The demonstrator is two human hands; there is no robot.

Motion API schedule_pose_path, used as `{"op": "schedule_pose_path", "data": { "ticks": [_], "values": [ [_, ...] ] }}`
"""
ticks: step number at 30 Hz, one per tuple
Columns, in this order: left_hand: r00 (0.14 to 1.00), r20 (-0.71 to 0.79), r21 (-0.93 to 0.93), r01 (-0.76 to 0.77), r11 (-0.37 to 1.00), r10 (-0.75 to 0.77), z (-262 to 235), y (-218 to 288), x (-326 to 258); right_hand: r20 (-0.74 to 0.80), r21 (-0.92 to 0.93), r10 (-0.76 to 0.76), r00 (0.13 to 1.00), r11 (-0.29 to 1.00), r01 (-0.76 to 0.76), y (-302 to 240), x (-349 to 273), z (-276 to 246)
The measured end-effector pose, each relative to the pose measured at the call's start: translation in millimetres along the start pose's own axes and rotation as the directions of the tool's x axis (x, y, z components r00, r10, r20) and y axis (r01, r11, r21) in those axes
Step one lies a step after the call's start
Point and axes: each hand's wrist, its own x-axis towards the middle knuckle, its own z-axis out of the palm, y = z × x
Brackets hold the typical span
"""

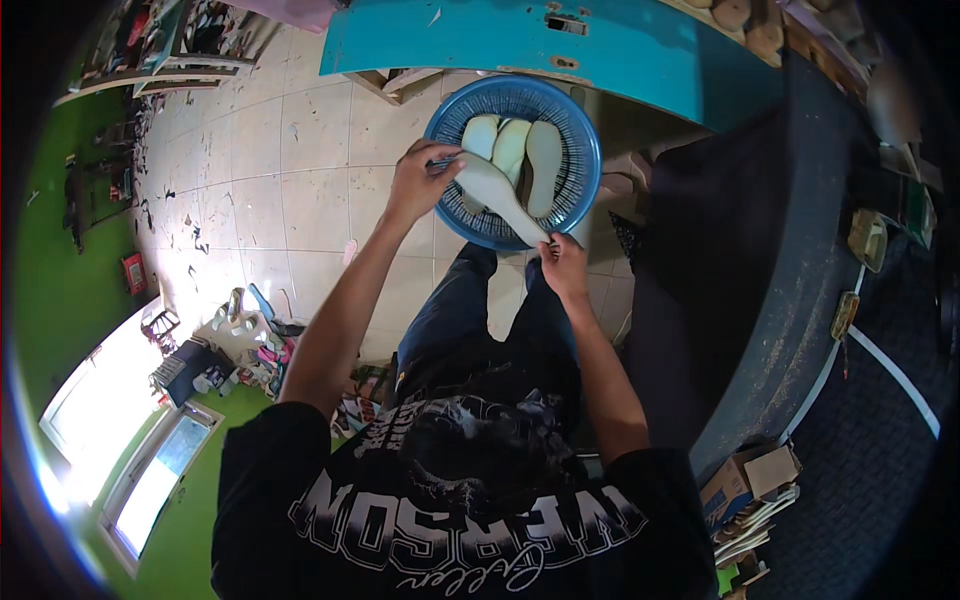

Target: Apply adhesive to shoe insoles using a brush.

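Observation:
A pale cream shoe sole [497,193] is stretched slantwise between my two hands, over the near part of a blue plastic basket [592,165]. My left hand [418,180] pinches its wide upper-left end, thumb and fingers closed. At the narrow lower-right end, my right hand [563,264] grips the tip beside the basket's near rim. Inside the basket lie several more pale soles, among them one at the right [544,165] and one at the upper left [480,134]. The held sole hides part of those below it.
A turquoise panel [450,40] runs behind the basket. Black cloth [710,270] covers a surface at my right, with a cardboard box [760,475] nearer. Scraps lie on the tiled floor [310,150]. At the left are cluttered items [195,365] and a green wall [60,220].

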Motion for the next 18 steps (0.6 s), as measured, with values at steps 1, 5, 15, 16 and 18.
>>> {"op": "schedule_pose_path", "data": {
  "ticks": [1,5,15,16,18],
  "values": [
    [1.0,0.002,0.0,0.013,1.0,-0.013,-1.2,-3.7,14.8,-0.012,0.006,-0.034,0.999,0.999,0.034,-6.7,2.9,11.7],
    [0.995,0.088,0.134,-0.056,0.989,0.045,15.5,-30.8,66.6,0.018,0.186,0.128,0.992,0.974,-0.129,-12.6,8.2,59.6],
    [0.93,0.367,0.267,-0.107,0.958,0.001,94.8,-101.0,147.3,0.122,0.507,0.371,0.92,0.774,-0.38,8.8,41.7,125.2],
    [0.924,0.381,0.282,-0.12,0.952,0.003,100.4,-108.5,153.7,0.129,0.507,0.38,0.916,0.768,-0.39,10.8,48.5,128.6],
    [0.911,0.413,0.303,-0.138,0.943,0.001,111.6,-118.0,167.1,0.113,0.554,0.378,0.919,0.744,-0.374,16.7,59.1,133.4]
  ]
}}
